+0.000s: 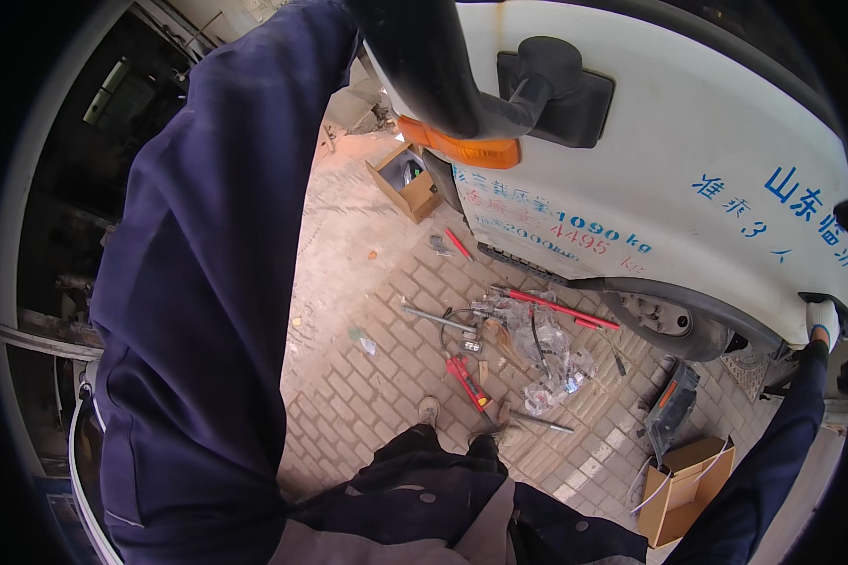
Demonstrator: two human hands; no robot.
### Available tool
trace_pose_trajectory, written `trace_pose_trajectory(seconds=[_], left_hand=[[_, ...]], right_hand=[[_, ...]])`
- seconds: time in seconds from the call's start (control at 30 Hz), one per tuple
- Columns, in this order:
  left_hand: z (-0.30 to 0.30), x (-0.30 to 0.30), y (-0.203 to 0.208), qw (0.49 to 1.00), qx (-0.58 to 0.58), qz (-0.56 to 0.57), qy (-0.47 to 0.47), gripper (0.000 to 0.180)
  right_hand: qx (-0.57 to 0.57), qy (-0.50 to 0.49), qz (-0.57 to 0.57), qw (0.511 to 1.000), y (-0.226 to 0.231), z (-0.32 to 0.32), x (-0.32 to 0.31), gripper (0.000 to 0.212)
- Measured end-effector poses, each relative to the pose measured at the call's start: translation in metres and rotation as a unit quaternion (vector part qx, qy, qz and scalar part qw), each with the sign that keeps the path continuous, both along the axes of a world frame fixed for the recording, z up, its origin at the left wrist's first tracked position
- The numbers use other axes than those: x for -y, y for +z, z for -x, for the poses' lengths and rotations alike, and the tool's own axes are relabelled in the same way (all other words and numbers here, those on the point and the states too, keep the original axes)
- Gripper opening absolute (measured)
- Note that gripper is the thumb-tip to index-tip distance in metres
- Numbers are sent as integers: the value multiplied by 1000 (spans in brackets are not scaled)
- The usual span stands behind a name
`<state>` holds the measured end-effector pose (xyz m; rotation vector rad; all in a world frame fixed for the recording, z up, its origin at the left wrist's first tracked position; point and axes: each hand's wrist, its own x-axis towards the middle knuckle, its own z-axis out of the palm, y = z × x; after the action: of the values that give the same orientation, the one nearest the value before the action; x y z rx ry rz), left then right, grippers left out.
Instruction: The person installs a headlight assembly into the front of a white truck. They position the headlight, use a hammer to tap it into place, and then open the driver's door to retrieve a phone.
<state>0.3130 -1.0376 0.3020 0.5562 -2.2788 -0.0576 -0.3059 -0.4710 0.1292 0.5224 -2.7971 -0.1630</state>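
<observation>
At the right edge, my right hand [823, 320], in a white glove, is closed at the black door handle [842, 322] of a white truck cab. Its fingertips are partly hidden by the handle. My left arm, in a dark blue sleeve [198, 245], stretches up past the top edge near the cab's front; the hand itself is out of view. Between the arms stands the white cab side [650, 122] with blue and red lettering. A black mirror arm [433, 75] and an orange lamp [466, 146] sit at its front corner.
On the brick paving lie a red jack [466, 379], a long red bar [561, 307], a grey metal rod [436, 318] and crumpled clear plastic [556, 363]. A black lamp housing [671, 410] is near an open cardboard box [674, 499]. Another box [415, 198] stands farther off. The truck's wheel [664, 320] is close by.
</observation>
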Motion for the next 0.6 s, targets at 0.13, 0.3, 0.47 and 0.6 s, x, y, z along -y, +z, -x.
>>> trace_pose_trajectory(seconds=[0.13, 0.3, 0.47, 0.6], left_hand=[[9, 9, 3, 1000, 1, -12, -3, 77], [17, 14, 10, 1000, -1, -20, -5, 77], [28, 21, 16, 999, 0, -31, -12, 77], [36, 31, 22, 999, -4, -40, -19, 78]], right_hand=[[9, -56, -35, 998, 4, -27, -4, 44], [14, -61, -26, 998, 10, -61, -13, 44], [24, -66, -30, 997, 16, -92, -20, 44], [20, -84, -47, 995, 19, -115, -28, 42]])
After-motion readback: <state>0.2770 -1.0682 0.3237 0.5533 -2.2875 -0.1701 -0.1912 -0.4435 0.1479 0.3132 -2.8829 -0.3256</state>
